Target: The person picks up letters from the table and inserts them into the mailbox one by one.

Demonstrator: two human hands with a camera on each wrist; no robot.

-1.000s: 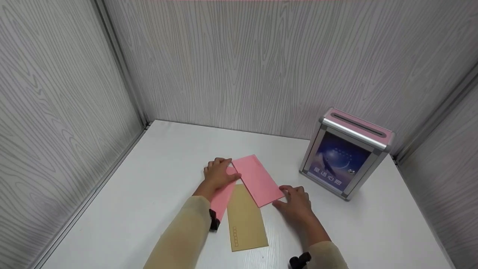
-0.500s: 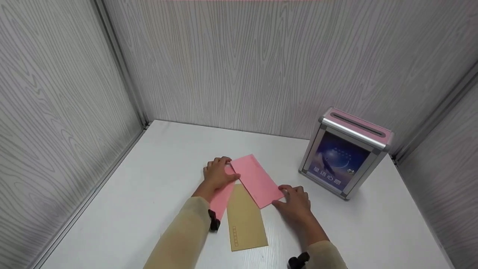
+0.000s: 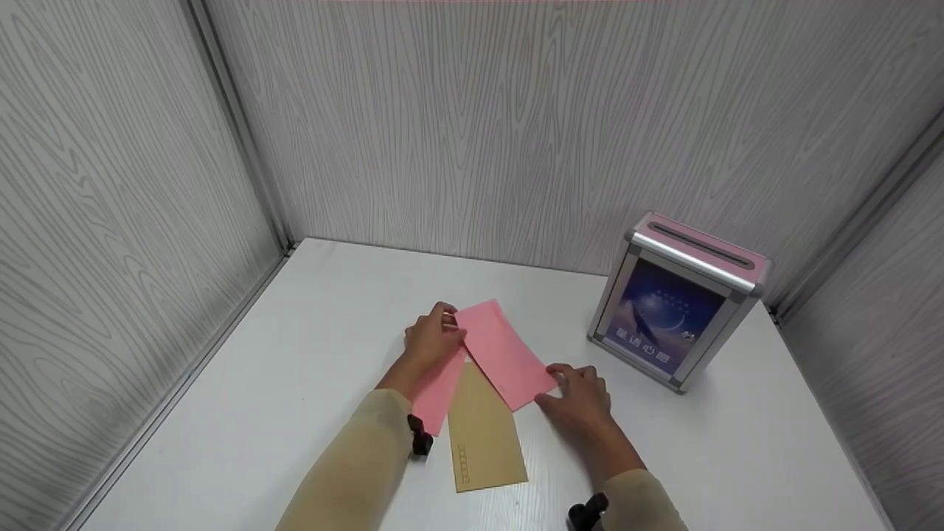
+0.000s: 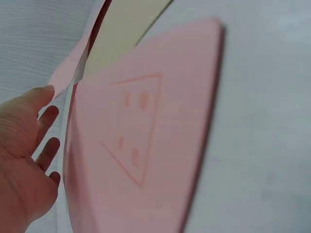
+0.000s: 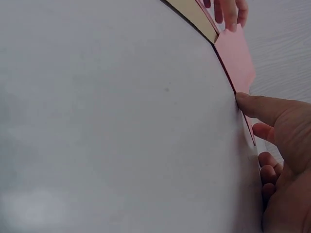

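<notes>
A pink envelope [image 3: 505, 358] lies angled between both hands, its middle slightly bowed. My left hand [image 3: 428, 343] pinches its far left corner; in the left wrist view the thumb sits on that corner, and the index finger is hidden. My right hand [image 3: 581, 402] holds the near right corner between thumb and index finger. Under my left hand and wrist lies a second pink envelope [image 3: 441, 394], partly covered; the left wrist view shows printed red lines on it. A brown kraft envelope [image 3: 485, 435] with a row of small boxes lies between, partly beneath the held one.
An aluminium-framed box [image 3: 664, 313] with a blue picture panel and a pink slotted top [image 3: 700, 243] stands at the right rear of the white table [image 3: 310, 317]. Wood-grain panels [image 3: 472, 133] enclose the back and both sides.
My left fingers have shifted slightly up and closed on the envelope's corner, the thumb drawing in. The held envelope now bows a little. My right hand stays at its corner.
</notes>
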